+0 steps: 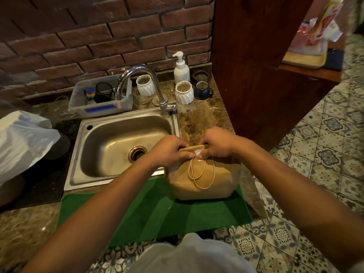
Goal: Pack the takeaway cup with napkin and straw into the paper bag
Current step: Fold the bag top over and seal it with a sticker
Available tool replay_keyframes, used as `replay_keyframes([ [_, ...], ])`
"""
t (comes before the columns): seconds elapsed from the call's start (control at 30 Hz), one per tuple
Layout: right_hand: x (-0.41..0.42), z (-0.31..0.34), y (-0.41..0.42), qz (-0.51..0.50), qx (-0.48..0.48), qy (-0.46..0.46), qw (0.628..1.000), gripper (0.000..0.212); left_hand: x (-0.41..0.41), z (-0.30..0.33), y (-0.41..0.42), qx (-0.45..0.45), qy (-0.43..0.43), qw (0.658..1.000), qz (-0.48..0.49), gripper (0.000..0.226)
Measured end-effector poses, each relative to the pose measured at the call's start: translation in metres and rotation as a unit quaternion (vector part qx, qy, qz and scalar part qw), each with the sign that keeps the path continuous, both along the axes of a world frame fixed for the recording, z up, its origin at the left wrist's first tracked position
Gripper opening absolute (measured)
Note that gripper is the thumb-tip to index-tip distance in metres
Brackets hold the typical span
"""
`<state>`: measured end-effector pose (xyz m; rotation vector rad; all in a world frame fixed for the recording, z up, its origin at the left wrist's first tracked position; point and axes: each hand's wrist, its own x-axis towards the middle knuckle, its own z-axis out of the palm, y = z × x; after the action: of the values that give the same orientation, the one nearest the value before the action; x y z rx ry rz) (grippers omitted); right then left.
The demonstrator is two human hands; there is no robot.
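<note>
A brown paper bag (202, 180) stands upright on a green mat (153, 215), right of the sink. Its top is folded over, and its cord handles hang down the near side. My left hand (169, 150) and my right hand (216, 142) both pinch the folded top edge of the bag from either side. A small white piece, paper or sticker, shows between my fingers at the fold (199, 153). The cup, napkin and straw are not visible; the bag hides whatever is inside.
A steel sink (110, 146) with a curved tap (149, 83) lies left of the bag. Behind stand a clear tub (78, 103), white ribbed cups (184, 93), a soap pump bottle (181, 67) and a blue mug (202, 90). A white plastic bag (21, 138) sits far left. A wooden partition (256, 75) rises on the right.
</note>
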<state>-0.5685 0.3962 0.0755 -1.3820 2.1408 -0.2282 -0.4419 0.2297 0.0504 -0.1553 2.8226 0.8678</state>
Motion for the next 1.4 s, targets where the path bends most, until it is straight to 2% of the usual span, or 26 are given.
replay_keyframes([
  [0.07,0.0,0.002,0.0,-0.003,0.001,0.013,1.0,0.016,0.001,0.0,-0.004,0.012,0.0,1.0,0.001,0.025],
  [0.23,-0.008,0.004,0.006,-0.004,0.0,0.026,1.0,0.026,0.004,0.003,-0.007,0.027,0.002,1.0,0.0,0.026],
  [0.37,-0.003,0.004,0.011,-0.007,-0.01,0.018,1.0,0.018,0.005,0.004,-0.004,0.027,0.002,1.0,0.002,0.022],
  [0.47,0.002,0.003,0.011,-0.013,0.014,-0.013,1.0,0.018,0.003,0.007,-0.001,0.011,0.0,1.0,-0.025,0.023],
  [0.57,0.006,0.003,0.009,-0.007,0.03,-0.002,1.0,0.021,0.002,0.006,0.003,-0.013,0.008,0.999,-0.042,0.029],
  [0.7,0.005,0.0,0.009,-0.007,0.008,0.005,1.0,0.022,0.005,0.007,0.002,0.018,0.005,1.0,-0.008,0.02],
  [0.93,0.0,-0.001,0.016,-0.037,-0.001,-0.043,0.998,0.013,0.01,0.012,-0.007,0.043,0.024,0.998,0.039,0.024],
  [1.07,0.006,-0.008,0.012,-0.034,-0.026,-0.027,0.999,0.029,0.01,0.007,-0.004,0.04,0.033,0.998,0.041,0.022],
  [1.23,0.002,-0.008,0.013,-0.043,-0.04,-0.028,0.998,0.013,0.012,0.006,-0.007,0.067,0.034,0.996,0.052,0.011],
  [1.33,-0.001,-0.008,0.014,-0.045,-0.039,-0.049,0.997,0.013,0.016,0.004,-0.009,0.112,0.024,0.991,0.072,0.013],
  [1.4,-0.001,-0.01,0.013,-0.046,-0.037,-0.057,0.997,0.012,0.017,0.004,-0.009,0.098,0.02,0.992,0.074,0.015],
])
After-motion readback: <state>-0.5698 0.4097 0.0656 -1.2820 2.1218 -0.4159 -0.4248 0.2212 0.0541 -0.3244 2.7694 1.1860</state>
